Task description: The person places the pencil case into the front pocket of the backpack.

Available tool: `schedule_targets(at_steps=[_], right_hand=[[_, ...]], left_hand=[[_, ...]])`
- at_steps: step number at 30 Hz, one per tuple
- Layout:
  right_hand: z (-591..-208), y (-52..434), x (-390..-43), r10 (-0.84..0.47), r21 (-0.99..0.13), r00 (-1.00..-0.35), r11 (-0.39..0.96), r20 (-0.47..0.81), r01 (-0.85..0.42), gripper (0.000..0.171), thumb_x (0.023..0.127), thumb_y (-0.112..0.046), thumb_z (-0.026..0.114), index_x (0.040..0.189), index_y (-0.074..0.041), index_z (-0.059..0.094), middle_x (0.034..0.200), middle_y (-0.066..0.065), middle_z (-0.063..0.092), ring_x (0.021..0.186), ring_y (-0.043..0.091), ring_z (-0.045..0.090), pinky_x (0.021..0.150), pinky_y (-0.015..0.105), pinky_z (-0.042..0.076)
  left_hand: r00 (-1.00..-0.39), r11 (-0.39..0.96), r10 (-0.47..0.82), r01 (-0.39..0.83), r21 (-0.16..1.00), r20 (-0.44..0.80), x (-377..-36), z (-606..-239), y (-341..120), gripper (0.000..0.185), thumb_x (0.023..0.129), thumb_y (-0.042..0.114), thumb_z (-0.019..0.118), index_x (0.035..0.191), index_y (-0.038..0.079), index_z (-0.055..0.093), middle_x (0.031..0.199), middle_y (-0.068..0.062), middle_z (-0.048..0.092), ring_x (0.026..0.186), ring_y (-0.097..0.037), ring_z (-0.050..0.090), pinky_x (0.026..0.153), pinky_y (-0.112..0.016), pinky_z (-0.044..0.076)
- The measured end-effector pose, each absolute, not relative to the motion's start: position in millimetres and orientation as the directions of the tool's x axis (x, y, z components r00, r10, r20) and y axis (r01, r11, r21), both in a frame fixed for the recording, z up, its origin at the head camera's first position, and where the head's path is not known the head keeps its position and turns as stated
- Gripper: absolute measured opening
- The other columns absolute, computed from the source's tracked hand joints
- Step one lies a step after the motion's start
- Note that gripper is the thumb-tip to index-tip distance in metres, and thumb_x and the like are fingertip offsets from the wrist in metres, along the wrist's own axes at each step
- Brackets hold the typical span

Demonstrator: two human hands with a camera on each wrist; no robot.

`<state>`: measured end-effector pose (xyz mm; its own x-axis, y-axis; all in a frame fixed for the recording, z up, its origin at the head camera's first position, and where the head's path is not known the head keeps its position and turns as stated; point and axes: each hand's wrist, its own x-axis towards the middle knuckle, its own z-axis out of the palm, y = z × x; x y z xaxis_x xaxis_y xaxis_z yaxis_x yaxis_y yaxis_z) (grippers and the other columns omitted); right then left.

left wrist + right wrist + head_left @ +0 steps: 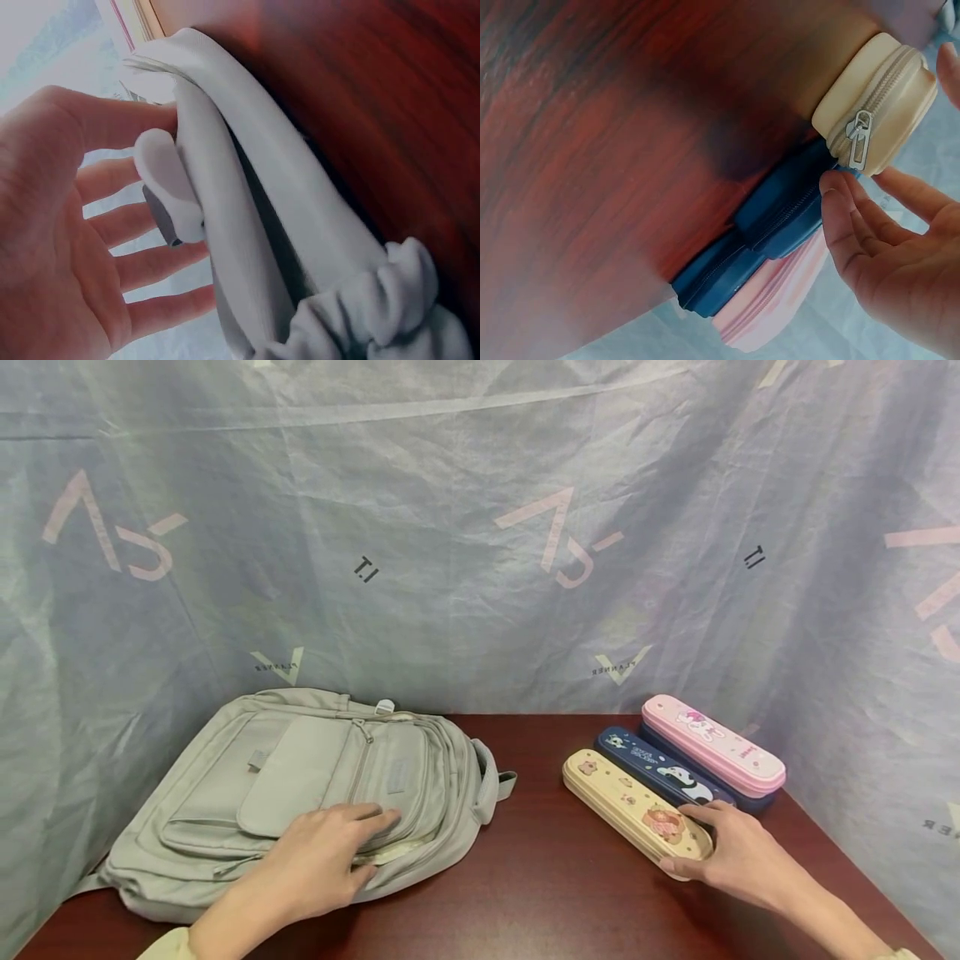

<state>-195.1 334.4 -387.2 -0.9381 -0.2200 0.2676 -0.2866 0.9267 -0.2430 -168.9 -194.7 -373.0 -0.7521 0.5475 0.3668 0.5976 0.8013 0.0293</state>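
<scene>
Within the right grip (pixel 742 853) lies the yellow case's (pixel 632 803) near end.

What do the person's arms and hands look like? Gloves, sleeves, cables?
Both the left hand and right hand are bare: five-fingered, no gloves, rings or cables visible. A pale yellow left sleeve shows at the bottom edge of the head view; only a sliver of the matching right sleeve shows. No markings visible on either.
</scene>
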Motion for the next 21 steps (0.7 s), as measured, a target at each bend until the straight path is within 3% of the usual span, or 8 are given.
schedule_targets(at_steps=[11,21], right_hand=[[-390.5,334.1,-196.6,-0.230,-0.256,-0.925,0.915,0.303,-0.312,0.082,0.064,-0.054,0.098,0.120,0.001,0.074,0.106,0.008,0.073,0.091,0.023,0.063,0.075,0.045,0.053],[-392.1,335.8,-195.1,-0.219,-0.300,-0.936,0.905,0.276,-0.300,0.081,0.063,-0.051,0.099,0.121,0.000,0.075,0.108,0.006,0.072,0.094,0.023,0.062,0.076,0.044,0.053]], left_hand=[[-0.650,0.753,0.581,0.658,-0.021,0.490,-171.8,-379.1,-191.1,0.053,0.075,-0.002,0.077,0.125,0.015,0.078,0.115,0.006,0.074,0.101,-0.017,0.072,0.075,-0.043,0.062],[-0.562,0.730,0.588,0.678,-0.084,0.582,-171.7,-382.8,-190.5,0.053,0.072,-0.006,0.080,0.120,0.017,0.077,0.114,0.002,0.074,0.095,-0.020,0.073,0.068,-0.042,0.062]])
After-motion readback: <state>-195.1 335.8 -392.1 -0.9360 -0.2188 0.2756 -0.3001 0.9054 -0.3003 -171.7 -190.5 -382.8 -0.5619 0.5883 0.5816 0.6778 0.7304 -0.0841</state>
